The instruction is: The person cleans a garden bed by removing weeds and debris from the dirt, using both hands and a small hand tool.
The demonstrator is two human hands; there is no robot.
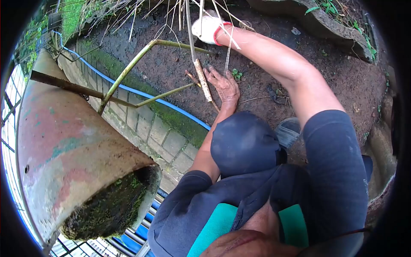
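My bare left hand (224, 87) lies flat on the dark soil (265, 79), fingers stretched out and apart. Close to its fingertips hangs a pale, broken-ended stalk (202, 81), and a thin brown twig lies beside the hand. Further out, my right hand (208, 28) wears a white glove with a red cuff. It looks closed, low over the soil among dry stems (175, 13); its fingers are partly hidden, and what they hold cannot be made out. A small green plant (236, 75) grows just right of my left hand.
A large weathered pipe (77, 145) with mossy soil inside its end stands at the left. A bent green-brown stalk (128, 70) crosses in front of it. A blue hose (171, 106) runs along the paving bricks (150, 130). Wavy edging (314, 23) borders the soil.
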